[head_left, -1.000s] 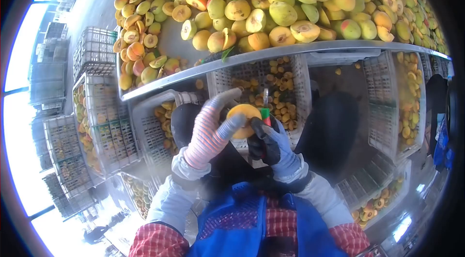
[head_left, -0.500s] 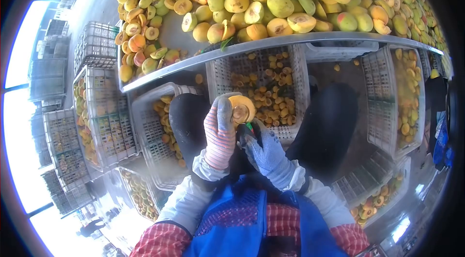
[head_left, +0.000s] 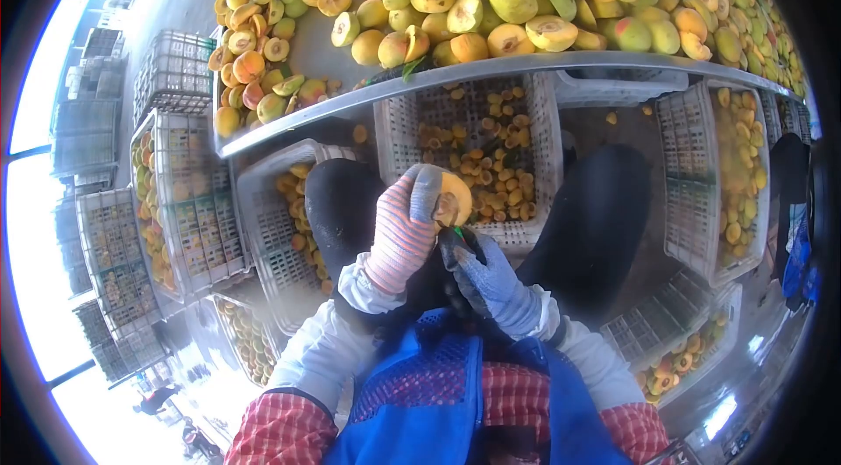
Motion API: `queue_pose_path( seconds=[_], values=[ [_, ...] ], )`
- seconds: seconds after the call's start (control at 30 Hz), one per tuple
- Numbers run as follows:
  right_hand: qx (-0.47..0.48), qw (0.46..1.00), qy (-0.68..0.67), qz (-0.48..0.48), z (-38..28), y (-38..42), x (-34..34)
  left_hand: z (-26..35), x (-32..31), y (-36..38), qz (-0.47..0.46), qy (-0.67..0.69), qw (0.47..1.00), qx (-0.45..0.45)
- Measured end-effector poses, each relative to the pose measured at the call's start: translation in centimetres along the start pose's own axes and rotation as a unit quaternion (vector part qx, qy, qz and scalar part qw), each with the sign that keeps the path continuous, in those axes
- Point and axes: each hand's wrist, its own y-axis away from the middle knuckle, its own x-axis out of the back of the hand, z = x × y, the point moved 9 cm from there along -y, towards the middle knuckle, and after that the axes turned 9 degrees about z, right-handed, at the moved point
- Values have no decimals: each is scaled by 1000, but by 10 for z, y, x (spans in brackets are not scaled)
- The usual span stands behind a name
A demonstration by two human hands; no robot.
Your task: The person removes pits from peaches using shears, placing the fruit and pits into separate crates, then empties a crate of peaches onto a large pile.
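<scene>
From where I stood, the largest thing was the broad metal surface [head_left: 322,52], edged with a raised rim and heaped with green, yellow and orange fruit [head_left: 512,1], much of it cut open. Below its rim, between the person's dark-clad knees, sat a pale slatted plastic crate [head_left: 547,141] partly filled with small yellow-orange pieces [head_left: 491,172]. Another slatted crate [head_left: 688,185] of fruit stood off to the right.

Over the lap, just nearer the body than the middle crate, both gloved hands worked close together. The left hand [head_left: 403,228], in a pink-and-white striped glove with grey fingertips, had its fingers closed on a yellow-orange fruit half [head_left: 455,198], its brownish centre in view. The right hand [head_left: 504,285], in a blue-grey glove with dark finger coating, had its fingers curled shut round a small tool with a green part [head_left: 460,235] showing at the fruit's lower edge. I could not make out the tool's working end.

I judged the step in hand to be close work on that half, the tool at or very near its flesh. The next move seemed to call for a steady left grip and a small, controlled turn of the right wrist, the tip clear of the left fingers.
</scene>
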Motion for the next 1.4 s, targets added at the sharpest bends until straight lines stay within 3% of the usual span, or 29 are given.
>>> queue_pose_path(
  seconds=[0.1,0.2,0.3,0.4,0.5,0.6,0.7,0.73,0.8,0.9,0.93,0.97,1.0,1.03,1.07,1.1,1.13,1.17,1.2,1.23,1.3,1.37,1.4],
  values=[
    [26,999,26,-21,3,-5,3,-7,-2,-1,-8,-30,999,-6],
    [-18,999,8,-50,15,-10,12,-12,-4,-1,-49,-65,996,25],
    [35,998,16,-49,11,-7,8,-20,-1,1,-72,-56,994,59],
    [-64,986,-69,-138,9,10,-9,-11,-2,6,-35,-54,998,0],
    [-136,975,-102,-145,-3,26,-20,-12,-6,8,-26,23,999,-7],
    [-200,930,-222,-213,2,31,-30,-14,-12,12,-44,54,997,13],
    [-305,771,-415,-375,-2,41,-49,-21,-19,12,-66,89,993,48],
    [-286,749,-442,-403,-8,44,-53,-35,-22,12,-89,125,984,86],
    [-258,746,-442,-426,-9,42,-53,-51,-35,18,-127,195,963,135],
    [-199,737,-450,-464,-30,41,-52,-68,-35,23,-40,356,911,207],
    [-176,731,-456,-476,-39,42,-51,-70,-20,26,42,310,921,231],
    [-178,760,-454,-430,-35,33,-43,-50,4,20,39,205,972,104],
    [-213,766,-470,-383,-22,22,-35,-59,34,18,69,164,981,72],
    [-245,769,-483,-338,-8,11,-27,-41,70,15,144,145,976,-76],
    [-256,790,-457,-320,-1,7,-24,-9,97,19,192,200,956,-92],
    [-266,809,-430,-301,5,5,-20,13,139,16,259,18,954,-149],
    [-276,826,-404,-279,11,2,-18,20,180,13,320,-2,938,-131],
    [-266,840,-381,-278,11,0,-17,30,206,2,307,-108,935,-142],
    [-257,854,-361,-274,11,-2,-16,39,228,-9,307,-422,836,-171],
    [-248,866,-341,-268,11,-7,-15,36,236,-23,270,-608,740,-98],
    [-243,892,-316,-214,14,-21,-10,56,212,-40,249,-567,771,-149],
    [-243,916,-298,-112,27,-37,4,102,122,-83,131,-471,844,-219],
    [-248,931,-255,-83,32,-43,12,110,97,-106,104,-510,821,-234]
  ],
)
